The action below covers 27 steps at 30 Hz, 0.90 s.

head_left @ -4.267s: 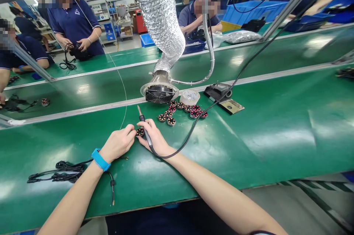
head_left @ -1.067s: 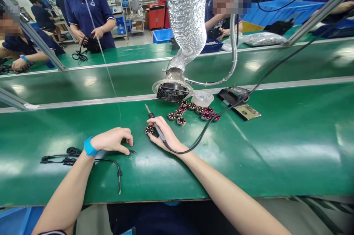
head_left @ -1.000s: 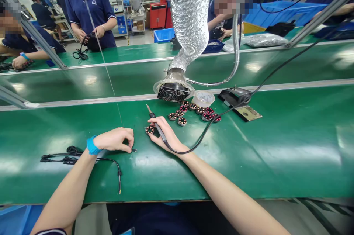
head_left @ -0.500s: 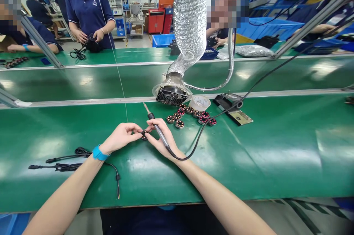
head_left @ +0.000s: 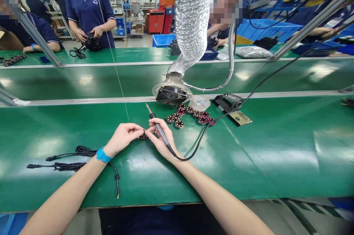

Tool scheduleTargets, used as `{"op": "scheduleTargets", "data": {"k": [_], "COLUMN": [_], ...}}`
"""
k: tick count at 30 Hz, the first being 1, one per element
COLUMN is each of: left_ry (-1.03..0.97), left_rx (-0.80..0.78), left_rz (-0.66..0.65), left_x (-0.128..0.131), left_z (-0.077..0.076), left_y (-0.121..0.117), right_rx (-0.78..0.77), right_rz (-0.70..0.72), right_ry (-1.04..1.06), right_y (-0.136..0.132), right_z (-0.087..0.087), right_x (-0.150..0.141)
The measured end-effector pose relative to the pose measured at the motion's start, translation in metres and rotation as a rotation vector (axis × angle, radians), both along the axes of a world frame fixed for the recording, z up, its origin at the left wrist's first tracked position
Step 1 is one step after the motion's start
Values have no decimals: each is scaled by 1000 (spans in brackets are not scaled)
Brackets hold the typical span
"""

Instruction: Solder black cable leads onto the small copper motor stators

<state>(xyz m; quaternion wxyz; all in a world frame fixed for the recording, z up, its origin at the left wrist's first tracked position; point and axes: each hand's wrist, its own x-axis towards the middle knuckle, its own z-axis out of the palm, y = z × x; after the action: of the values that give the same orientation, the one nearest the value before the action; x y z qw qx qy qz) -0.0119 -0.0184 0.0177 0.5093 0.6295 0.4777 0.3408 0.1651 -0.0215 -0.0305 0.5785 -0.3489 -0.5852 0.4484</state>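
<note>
The left hand (head_left: 123, 138) and right hand (head_left: 163, 140) pinch a small round coil (head_left: 143, 137) between them over the green bench (head_left: 265, 154), the right also holding a soldering iron (head_left: 162, 134), with similar coils (head_left: 179, 124) grouped near the fan (head_left: 170, 96).

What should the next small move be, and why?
Probably let the left grip steady the coil ring alone, freeing the right grip to turn the soldering iron: both grips' fingertips are at the ring, while the iron lies across the right grip, tip pointing away from the ring.
</note>
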Motion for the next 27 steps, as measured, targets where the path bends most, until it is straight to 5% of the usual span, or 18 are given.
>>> {"op": "scheduleTargets", "data": {"k": [15, 27], "left_ry": [214, 307], "left_rx": [88, 111], "left_rz": [-72, -126], "left_x": [9, -2], "left_z": [-9, 5], "left_y": [-9, -3], "right_rx": [290, 65], "right_rz": [-145, -7], "right_ry": [-273, -211], "right_y": [-6, -3], "right_z": [16, 10], "right_x": [3, 6]}}
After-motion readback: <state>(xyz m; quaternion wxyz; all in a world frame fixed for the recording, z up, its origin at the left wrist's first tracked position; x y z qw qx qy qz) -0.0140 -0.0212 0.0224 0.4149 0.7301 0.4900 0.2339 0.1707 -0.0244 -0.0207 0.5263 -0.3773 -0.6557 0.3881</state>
